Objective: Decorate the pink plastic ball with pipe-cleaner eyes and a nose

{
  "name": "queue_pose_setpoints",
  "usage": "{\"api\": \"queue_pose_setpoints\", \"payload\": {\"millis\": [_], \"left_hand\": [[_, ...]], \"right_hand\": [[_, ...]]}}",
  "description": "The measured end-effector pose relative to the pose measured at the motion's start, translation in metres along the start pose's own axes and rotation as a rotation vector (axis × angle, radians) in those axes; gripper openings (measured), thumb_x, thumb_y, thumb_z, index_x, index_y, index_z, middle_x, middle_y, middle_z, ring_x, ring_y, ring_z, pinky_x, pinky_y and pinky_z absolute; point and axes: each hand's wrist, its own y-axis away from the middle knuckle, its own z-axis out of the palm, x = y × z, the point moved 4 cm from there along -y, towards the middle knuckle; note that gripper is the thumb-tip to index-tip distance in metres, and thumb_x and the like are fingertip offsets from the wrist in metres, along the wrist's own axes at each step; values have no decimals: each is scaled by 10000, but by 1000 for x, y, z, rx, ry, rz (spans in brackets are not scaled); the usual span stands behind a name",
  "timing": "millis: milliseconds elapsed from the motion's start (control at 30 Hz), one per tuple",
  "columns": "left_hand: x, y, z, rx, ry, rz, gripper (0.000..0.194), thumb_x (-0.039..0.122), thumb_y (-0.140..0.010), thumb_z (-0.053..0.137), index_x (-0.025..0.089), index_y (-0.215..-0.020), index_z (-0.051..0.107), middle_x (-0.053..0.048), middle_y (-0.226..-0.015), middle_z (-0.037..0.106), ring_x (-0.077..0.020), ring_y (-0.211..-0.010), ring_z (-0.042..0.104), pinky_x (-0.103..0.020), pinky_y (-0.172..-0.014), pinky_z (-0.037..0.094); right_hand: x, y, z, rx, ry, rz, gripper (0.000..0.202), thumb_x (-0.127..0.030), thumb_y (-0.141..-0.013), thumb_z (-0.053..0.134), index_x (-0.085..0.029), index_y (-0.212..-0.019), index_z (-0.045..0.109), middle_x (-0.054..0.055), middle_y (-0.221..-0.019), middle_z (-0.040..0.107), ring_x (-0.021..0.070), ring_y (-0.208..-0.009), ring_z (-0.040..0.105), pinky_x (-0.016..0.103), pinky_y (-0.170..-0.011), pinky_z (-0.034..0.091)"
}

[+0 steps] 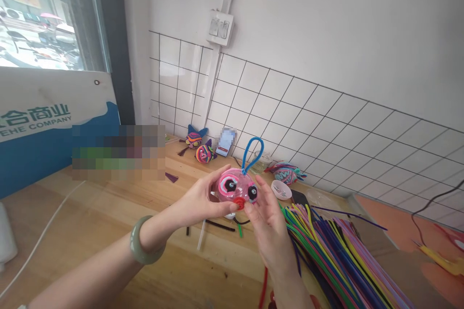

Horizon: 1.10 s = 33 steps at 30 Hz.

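Observation:
Between both hands, above the wooden table, is a clear round ball ornament [237,182] decorated as a face. It has two black eyes, the left one ringed in pink and pale blue, and a red coiled mouth [239,202]. A blue pipe cleaner loop [253,153] stands up from its top. My left hand [206,192], with a green bangle on the wrist, is closed around the ball's left side. On the right side, my right hand [266,215] grips it, thumb near the red mouth. The ball's back is hidden.
A bundle of coloured pipe cleaners [337,251] lies at the right. Behind the hands are finished colourful ornaments [205,152], a phone [225,142], and a small pink bowl [281,189]. Pipe cleaner scraps [220,225] lie on the table [174,270]. A wire grid [275,106] stands against the wall.

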Motion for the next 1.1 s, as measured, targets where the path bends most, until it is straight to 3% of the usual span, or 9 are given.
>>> {"api": "queue_pose_setpoints", "payload": {"millis": [267,633,867,1100], "left_hand": [[13,4,0,-36,-95,60,755,299,-714,731,184,-1366,368,-94,-1184,593,-218,-1015,576,-277,-783,503],[19,6,1,-40,-161,135,684,294,-725,718,215,-1331,411,-57,-1102,617,-187,-942,598,-254,-754,509],[20,7,2,-11,-266,215,632,320,-745,684,205,-1303,410,-70,-1164,600,-195,-958,608,-262,-762,519],[30,9,-2,-21,-458,240,570,372,-760,652,204,-1266,451,-50,-1042,644,-185,-871,616,-284,-762,513]], "right_hand": [[1,4,2,33,15,-51,516,-295,-810,644,-303,-1280,429,54,-1384,480,199,-1232,496,334,-995,453],[4,5,2,42,1,-90,488,-291,-810,645,-328,-1262,464,39,-1362,507,203,-1226,502,324,-943,494],[8,7,1,58,-32,-16,514,-344,-800,656,-333,-1272,451,29,-1412,446,230,-1281,437,445,-1060,370],[9,9,8,87,-56,21,510,-378,-780,669,-320,-1246,469,39,-1370,489,252,-1260,458,518,-1088,298]]}}
